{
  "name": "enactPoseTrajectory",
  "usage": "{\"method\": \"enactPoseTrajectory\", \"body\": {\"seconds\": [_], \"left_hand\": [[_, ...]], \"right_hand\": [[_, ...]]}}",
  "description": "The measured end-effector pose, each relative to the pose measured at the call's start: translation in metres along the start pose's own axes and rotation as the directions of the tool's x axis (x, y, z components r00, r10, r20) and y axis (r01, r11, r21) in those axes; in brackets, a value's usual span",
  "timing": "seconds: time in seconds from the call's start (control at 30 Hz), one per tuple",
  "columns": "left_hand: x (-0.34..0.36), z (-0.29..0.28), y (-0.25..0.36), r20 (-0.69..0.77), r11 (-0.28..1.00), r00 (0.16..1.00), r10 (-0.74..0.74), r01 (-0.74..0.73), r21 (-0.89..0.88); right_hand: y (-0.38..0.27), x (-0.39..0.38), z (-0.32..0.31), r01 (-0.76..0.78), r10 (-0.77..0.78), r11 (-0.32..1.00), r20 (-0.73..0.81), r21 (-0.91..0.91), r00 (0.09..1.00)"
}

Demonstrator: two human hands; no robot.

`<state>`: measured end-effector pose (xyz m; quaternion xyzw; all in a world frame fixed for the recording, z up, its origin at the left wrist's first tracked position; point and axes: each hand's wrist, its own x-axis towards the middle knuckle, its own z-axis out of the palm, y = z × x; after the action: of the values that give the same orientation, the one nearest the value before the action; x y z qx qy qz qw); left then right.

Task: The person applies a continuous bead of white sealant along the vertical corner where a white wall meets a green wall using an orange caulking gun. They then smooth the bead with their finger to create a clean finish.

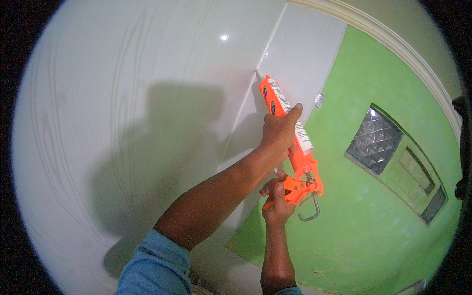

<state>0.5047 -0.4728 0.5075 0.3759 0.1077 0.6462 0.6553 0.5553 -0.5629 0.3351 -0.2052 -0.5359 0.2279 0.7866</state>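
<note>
An orange caulking gun [298, 160] with a white cartridge [304, 141] slants up and to the left in front of a glossy white panelled wall [196, 29]. Its nozzle [259, 74] meets a white seam [244, 104] between two panels. My left hand [281, 132] wraps around the middle of the barrel, thumb pointing up. Lower down, my right hand [276, 200] is closed on the handle and trigger. A bent metal rod [314, 214] sticks out of the gun's rear end, beside my right hand.
Right of the white panel spreads a green wall [339, 177] with a patterned glass pane [376, 140] in a recessed frame. A small clear fitting [319, 100] sits by the panel's edge. Cream moulding [388, 37] runs along the top. My shadow falls across the white wall.
</note>
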Motion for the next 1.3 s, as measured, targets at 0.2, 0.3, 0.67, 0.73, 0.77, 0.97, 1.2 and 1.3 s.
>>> {"method": "enactPoseTrajectory", "body": {"seconds": [0.2,0.3,0.67,0.73,0.77,0.97,1.2,1.3], "left_hand": [[-0.001,0.002,0.0,-0.006,1.0,1.0,-0.012,0.011,-0.013],[0.0,0.002,-0.001,0.006,1.0,1.0,-0.014,0.014,-0.026],[0.001,0.003,-0.002,-0.006,0.999,1.0,-0.019,0.018,-0.029],[0.001,0.003,-0.002,-0.004,1.0,1.0,-0.017,0.017,-0.016],[0.001,0.003,-0.002,-0.013,1.0,1.0,-0.016,0.016,0.0],[0.002,0.0,-0.002,0.058,0.998,0.998,0.009,-0.005,-0.07],[-0.002,0.0,0.001,0.026,0.999,1.0,-0.018,0.019,-0.026],[-0.005,0.0,0.003,0.02,0.999,0.999,-0.035,0.036,-0.019]], "right_hand": [[-0.002,0.001,-0.001,0.0,0.0,1.0,-0.003,-0.02,1.0],[-0.001,0.002,-0.002,-0.005,0.005,0.999,-0.005,-0.033,1.0],[-0.007,0.002,0.002,-0.006,0.005,1.0,-0.013,-0.026,1.0],[-0.007,0.002,0.001,0.009,-0.01,1.0,-0.017,-0.022,1.0],[-0.006,0.001,-0.001,0.002,-0.003,1.0,-0.012,-0.019,1.0],[0.003,0.0,-0.016,-0.002,0.002,0.999,0.015,-0.038,1.0],[0.004,-0.003,-0.006,0.103,-0.119,0.971,0.065,0.216,0.991],[-0.004,0.0,-0.007,0.071,-0.089,0.989,0.137,0.126,0.987]]}}
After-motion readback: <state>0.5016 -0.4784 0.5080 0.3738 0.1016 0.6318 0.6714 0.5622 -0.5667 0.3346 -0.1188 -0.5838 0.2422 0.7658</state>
